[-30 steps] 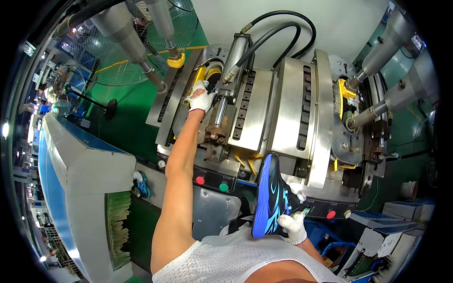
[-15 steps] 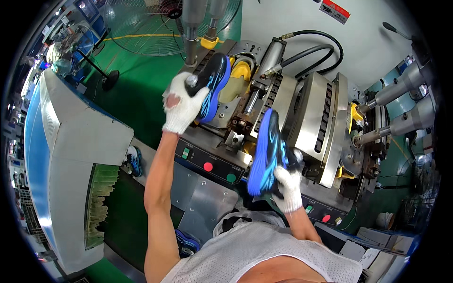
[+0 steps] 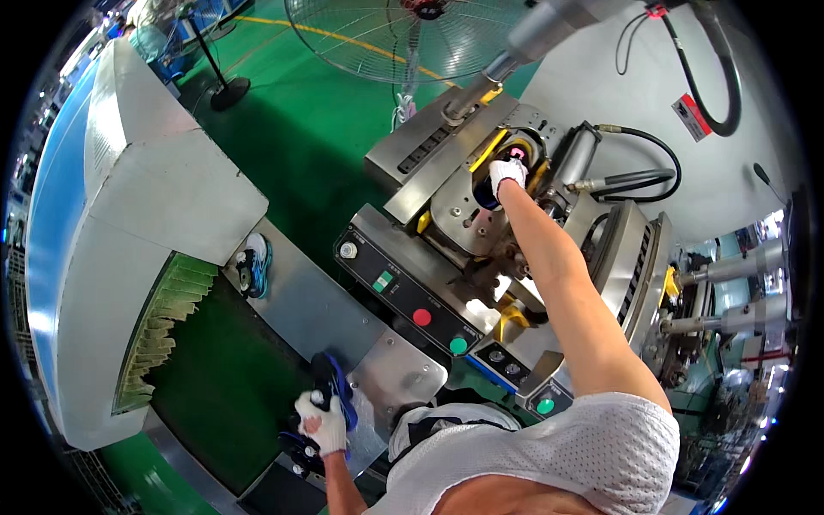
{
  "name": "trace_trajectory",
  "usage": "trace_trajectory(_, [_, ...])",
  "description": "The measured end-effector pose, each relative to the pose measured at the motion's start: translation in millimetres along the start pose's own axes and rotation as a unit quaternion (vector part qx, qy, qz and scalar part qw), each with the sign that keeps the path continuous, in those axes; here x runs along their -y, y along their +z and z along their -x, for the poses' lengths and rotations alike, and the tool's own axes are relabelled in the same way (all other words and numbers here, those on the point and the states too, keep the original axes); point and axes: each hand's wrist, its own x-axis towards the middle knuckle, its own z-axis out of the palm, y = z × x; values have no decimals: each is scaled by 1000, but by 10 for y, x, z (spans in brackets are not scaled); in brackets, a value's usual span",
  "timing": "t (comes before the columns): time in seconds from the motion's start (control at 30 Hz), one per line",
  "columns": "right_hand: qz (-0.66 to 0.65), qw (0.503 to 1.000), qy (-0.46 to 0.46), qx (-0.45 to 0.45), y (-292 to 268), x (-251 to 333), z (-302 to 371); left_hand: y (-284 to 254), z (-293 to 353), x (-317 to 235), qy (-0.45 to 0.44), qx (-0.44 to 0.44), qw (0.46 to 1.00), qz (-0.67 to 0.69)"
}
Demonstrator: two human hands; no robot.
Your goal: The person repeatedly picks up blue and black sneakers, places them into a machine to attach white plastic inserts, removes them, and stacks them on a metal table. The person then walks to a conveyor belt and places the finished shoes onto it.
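White knit gloves cover both hands. At the lower left, my left hand (image 3: 322, 423) is closed on a dark blue and black shoe (image 3: 336, 384) above the metal ledge. A second dark shoe (image 3: 296, 452) lies beside that hand, partly hidden by it. My right arm stretches far forward over the machine. There my right hand (image 3: 508, 174) grips a dark shoe (image 3: 487, 192) seated in the left pressing station (image 3: 463, 210); glove and arm cover much of this shoe, and a pink spot shows just beyond the fingers.
A black and light-blue shoe (image 3: 255, 266) rests on the metal ledge (image 3: 313, 283). Left of it stands a grey machine housing with a green bristle curtain (image 3: 167, 330). A button panel (image 3: 403, 296) fronts the press. Behind are a large wire fan (image 3: 403, 39) and black hoses (image 3: 652, 142).
My left hand has gone from the pressing station down to the ledge at lower left. My right hand has moved forward with its shoe into the left station. The view has swung left.
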Motion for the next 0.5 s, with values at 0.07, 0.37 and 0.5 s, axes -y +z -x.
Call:
trace_trajectory(0.07, [170, 979, -104, -27, 277, -503, -463, 148, 316, 287, -127, 3, 991, -32])
trace_trajectory(0.37, [-244, 934, -12, 262, -106, -284, -690, 850, 793, 1031, -80, -133, 988, -12])
trace_trajectory(0.5, [-204, 916, 45, 343, -554, 12, -536, 233, 881, 962, -73, -81, 988, 107])
